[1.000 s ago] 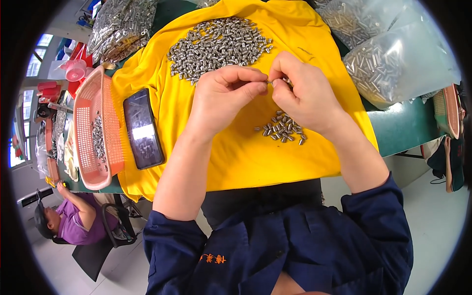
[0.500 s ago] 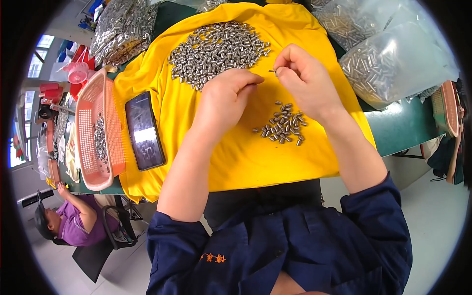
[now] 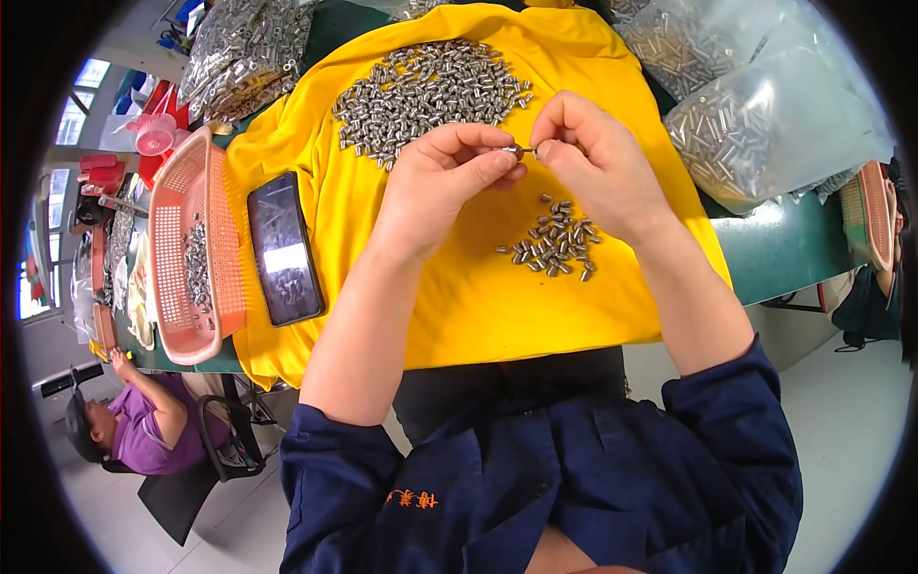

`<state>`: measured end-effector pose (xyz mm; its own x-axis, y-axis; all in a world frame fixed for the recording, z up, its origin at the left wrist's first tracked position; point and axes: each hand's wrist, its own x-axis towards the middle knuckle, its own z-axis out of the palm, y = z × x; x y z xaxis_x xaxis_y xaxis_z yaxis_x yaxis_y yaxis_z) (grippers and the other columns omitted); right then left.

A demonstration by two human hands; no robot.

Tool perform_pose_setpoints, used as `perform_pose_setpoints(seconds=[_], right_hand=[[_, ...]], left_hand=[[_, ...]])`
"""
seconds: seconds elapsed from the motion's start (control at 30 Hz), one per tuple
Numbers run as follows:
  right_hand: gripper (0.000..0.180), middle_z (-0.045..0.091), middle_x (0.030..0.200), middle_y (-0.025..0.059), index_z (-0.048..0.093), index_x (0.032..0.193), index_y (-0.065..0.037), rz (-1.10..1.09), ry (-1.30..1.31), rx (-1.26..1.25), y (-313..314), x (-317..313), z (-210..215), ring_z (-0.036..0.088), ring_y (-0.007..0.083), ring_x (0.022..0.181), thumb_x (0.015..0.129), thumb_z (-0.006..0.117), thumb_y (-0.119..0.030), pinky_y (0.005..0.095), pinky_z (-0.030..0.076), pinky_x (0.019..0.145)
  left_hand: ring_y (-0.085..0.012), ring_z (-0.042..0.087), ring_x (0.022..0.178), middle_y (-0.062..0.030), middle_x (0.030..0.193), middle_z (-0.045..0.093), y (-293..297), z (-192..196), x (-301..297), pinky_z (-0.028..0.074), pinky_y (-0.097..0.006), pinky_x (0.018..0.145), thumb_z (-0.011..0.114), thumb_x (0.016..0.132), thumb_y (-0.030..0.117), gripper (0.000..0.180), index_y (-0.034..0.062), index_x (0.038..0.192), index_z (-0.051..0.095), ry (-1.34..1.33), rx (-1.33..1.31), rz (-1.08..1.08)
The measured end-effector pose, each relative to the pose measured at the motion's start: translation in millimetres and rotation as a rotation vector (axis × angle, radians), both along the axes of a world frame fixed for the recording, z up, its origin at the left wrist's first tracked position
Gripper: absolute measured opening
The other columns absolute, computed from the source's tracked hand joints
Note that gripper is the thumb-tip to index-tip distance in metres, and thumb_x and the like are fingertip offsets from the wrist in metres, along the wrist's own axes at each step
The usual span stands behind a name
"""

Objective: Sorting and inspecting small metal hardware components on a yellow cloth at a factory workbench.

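My left hand pinches a small shiny metal cylinder between thumb and fingertips. Facing it, my right hand is closed on a thin dark pin, most of it hidden by the fingers. The pin's tip meets the cylinder's end; whether it goes inside, I cannot tell. Both hands hover over a yellow cloth. Beyond my left hand lies a large pile of small metal cylinders. A smaller pile of similar cylinders sits nearer me, below the right hand.
A phone lies on the cloth's left side, beside a pink plastic basket with metal parts inside. Clear bags of metal parts stand at the right, another bag at the far left. A seated person works at the left.
My left hand has risen from beside the large pile and turned, now showing a cylinder in its fingertips against the pin. My right hand has stayed nearly in place.
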<state>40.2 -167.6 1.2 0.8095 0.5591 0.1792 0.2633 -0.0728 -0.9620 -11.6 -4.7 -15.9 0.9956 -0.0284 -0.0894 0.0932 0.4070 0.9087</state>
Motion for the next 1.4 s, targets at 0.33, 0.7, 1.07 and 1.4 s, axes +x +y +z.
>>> perform_pose_setpoints(seconds=[0.33,0.7,1.07,1.4], right_hand=[[0.004,0.050,0.061,0.0044,0.047,0.075,-0.003,-0.002,-0.081,-0.014,0.4,-4.1,5.3,0.048,0.0109,0.054,0.073,0.046,-0.006,0.0245,0.037,0.049],[0.006,0.047,0.058,0.0033,0.046,0.079,-0.004,-0.031,-0.105,-0.058,5.4,-4.7,-7.6,0.044,0.0122,0.051,0.076,0.047,-0.010,0.0261,0.036,0.048],[0.006,0.041,0.060,-0.0039,0.049,0.079,-0.004,-0.138,0.049,0.055,-5.2,10.7,-4.1,0.035,0.0028,0.053,0.078,0.048,-0.010,0.0191,0.030,0.046],[0.005,0.042,0.060,-0.0018,0.047,0.076,-0.004,0.041,0.039,-0.003,2.4,-3.6,-0.8,0.037,0.0051,0.053,0.074,0.047,-0.008,0.0207,0.031,0.047]], left_hand=[[-0.0143,0.060,0.073,-0.0081,0.081,0.060,-2.5,-0.1,0.2,0.049,-0.024,0.069,0.058,0.076,0.000,0.013,-0.0010,0.089,0.056,-0.049,0.010,-0.015],[-0.0109,0.060,0.072,-0.0058,0.078,0.061,-6.5,0.3,-1.5,0.048,-0.020,0.066,0.059,0.074,-0.001,0.009,-0.0023,0.083,0.058,-0.123,0.258,0.097],[-0.0044,0.054,0.069,0.0008,0.075,0.059,5.8,1.9,-2.1,0.044,-0.018,0.064,0.060,0.073,0.002,0.011,0.0016,0.084,0.060,-0.025,0.529,0.015],[-0.0108,0.058,0.074,-0.0052,0.080,0.060,2.9,4.5,-1.4,0.047,-0.021,0.068,0.058,0.076,-0.001,0.014,-0.0017,0.090,0.059,-0.052,0.250,0.028]])
